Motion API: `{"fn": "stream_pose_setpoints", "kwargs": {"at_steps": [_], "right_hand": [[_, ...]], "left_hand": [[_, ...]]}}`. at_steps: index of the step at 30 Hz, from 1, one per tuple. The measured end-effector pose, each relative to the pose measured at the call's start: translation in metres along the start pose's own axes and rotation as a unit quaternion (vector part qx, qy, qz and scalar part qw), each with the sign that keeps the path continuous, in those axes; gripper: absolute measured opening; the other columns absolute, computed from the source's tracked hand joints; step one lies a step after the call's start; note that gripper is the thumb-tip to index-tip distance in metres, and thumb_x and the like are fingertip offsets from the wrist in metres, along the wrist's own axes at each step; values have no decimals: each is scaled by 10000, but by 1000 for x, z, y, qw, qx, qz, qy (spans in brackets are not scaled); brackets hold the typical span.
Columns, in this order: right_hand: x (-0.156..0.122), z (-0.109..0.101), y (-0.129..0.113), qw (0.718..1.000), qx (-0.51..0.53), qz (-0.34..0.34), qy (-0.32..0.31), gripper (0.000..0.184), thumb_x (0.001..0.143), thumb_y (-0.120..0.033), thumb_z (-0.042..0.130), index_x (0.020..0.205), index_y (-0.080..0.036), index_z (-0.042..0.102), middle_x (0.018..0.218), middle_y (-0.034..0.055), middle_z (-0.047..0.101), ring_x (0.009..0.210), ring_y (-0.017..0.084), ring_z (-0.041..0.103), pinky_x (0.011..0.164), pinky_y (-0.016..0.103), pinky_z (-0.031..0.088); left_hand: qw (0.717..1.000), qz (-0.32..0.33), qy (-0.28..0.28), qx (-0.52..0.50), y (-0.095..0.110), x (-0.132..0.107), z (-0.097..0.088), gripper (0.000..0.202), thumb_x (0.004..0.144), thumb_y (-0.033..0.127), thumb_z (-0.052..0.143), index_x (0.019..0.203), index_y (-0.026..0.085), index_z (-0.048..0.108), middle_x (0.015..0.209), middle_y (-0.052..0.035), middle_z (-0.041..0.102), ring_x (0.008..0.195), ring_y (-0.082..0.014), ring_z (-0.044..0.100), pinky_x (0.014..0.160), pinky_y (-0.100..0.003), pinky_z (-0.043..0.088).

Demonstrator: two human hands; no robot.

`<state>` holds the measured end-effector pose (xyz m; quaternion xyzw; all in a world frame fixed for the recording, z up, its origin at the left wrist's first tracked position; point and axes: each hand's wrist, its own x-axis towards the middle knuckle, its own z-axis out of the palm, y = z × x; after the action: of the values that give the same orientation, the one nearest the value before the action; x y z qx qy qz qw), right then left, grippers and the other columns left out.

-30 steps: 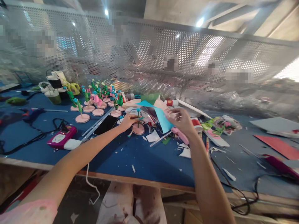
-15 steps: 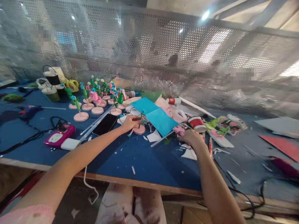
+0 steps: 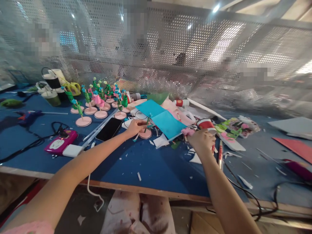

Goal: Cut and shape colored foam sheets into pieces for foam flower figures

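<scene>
My left hand (image 3: 135,126) is pinched on the thin stem of a small paper flower (image 3: 147,121). The flower stands on a round pink base (image 3: 146,134) on the blue table (image 3: 151,165). My right hand (image 3: 201,141) is curled closed low over the table, just right of some pink scraps (image 3: 188,131) and below a red and white cup (image 3: 206,124). What its fingers hold is hidden. A cyan sheet (image 3: 162,118) lies on the paper pile between my hands.
Several finished flowers on pink bases (image 3: 97,100) stand at the back left, by cups (image 3: 52,97). A black phone (image 3: 109,129), a pink device (image 3: 60,143), a blue glue gun (image 3: 29,117) and cables (image 3: 243,191) lie about. A perforated metal screen (image 3: 170,65) closes off the back.
My right hand let go of the cyan sheet, which now lies on the pile. The hand dropped to the table and closed by the pink scraps. My left hand stayed on the flower stem.
</scene>
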<state>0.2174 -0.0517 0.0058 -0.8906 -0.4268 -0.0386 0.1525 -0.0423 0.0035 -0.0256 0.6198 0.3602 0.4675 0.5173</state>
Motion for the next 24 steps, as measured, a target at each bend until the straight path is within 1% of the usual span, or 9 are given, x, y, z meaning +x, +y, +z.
{"fn": "stream_pose_setpoints", "kwargs": {"at_steps": [3, 7, 9, 11, 13, 17, 20, 22, 24], "right_hand": [[-4, -13, -3, 999, 13, 40, 25, 706, 709, -305, 579, 1247, 81, 334, 1185, 385, 419, 1140, 461, 419, 835, 535, 384], [0, -25, 2, 997, 15, 0, 82, 650, 733, -356, 549, 1213, 51, 384, 1148, 338, 483, 1096, 436, 457, 837, 515, 379], [3, -26, 4, 993, 33, -30, 110, 574, 746, -357, 531, 1163, 25, 434, 1102, 300, 526, 1058, 390, 490, 834, 471, 390], [6, -25, 4, 988, 55, -65, 125, 485, 774, -360, 494, 1109, -9, 477, 1048, 258, 558, 1010, 341, 515, 836, 428, 391], [7, -22, 4, 985, 64, -92, 129, 432, 796, -376, 461, 1067, -42, 508, 1003, 223, 567, 973, 317, 515, 830, 410, 385], [5, -16, 2, 981, 54, -117, 148, 378, 793, -355, 443, 1047, -94, 540, 987, 181, 548, 940, 299, 486, 793, 405, 375], [3, -15, -1, 981, 46, -135, 131, 377, 803, -344, 423, 1065, -103, 549, 995, 169, 539, 943, 286, 477, 785, 393, 380], [1, -17, -2, 984, 29, -131, 113, 392, 814, -355, 414, 1081, -103, 551, 1022, 179, 531, 989, 305, 470, 803, 409, 382], [-1, -18, -3, 990, 10, -102, 97, 425, 802, -362, 444, 1106, -82, 539, 1080, 210, 512, 1050, 342, 456, 827, 440, 381]], "left_hand": [[1000, -1, 4, 1, 1, 0, 1, 365, 590, 346, 735, 864, 107, 708, 732, -61, 712, 585, -142, 616, 475, -220, 484], [1000, 9, 8, 5, 1, -1, 1, 307, 598, 321, 724, 824, 114, 707, 724, -50, 711, 589, -148, 620, 483, -235, 485], [1000, 15, 7, 7, 1, -1, 1, 273, 606, 303, 714, 803, 113, 706, 726, -48, 711, 605, -152, 627, 520, -249, 499], [1000, 19, 6, 8, 3, -2, 0, 251, 614, 289, 707, 792, 113, 706, 724, -50, 711, 626, -159, 635, 564, -264, 510], [1000, 23, 4, 9, 4, -2, -1, 240, 618, 286, 704, 788, 115, 707, 727, -56, 713, 649, -169, 642, 587, -273, 512], [1000, 29, -8, 5, 2, -2, 0, 261, 623, 316, 704, 794, 119, 708, 730, -66, 714, 660, -176, 643, 581, -272, 502], [1000, 26, -4, -12, -2, 0, 0, 302, 592, 332, 726, 799, 112, 705, 733, -68, 714, 647, -172, 641, 579, -272, 499], [1000, 25, 7, -8, -3, 1, 0, 314, 580, 336, 733, 795, 109, 704, 741, -71, 715, 650, -175, 641, 577, -271, 497], [999, 29, 22, 7, -4, 2, 0, 312, 584, 338, 730, 795, 109, 705, 756, -74, 717, 662, -179, 643, 579, -271, 495]]}}
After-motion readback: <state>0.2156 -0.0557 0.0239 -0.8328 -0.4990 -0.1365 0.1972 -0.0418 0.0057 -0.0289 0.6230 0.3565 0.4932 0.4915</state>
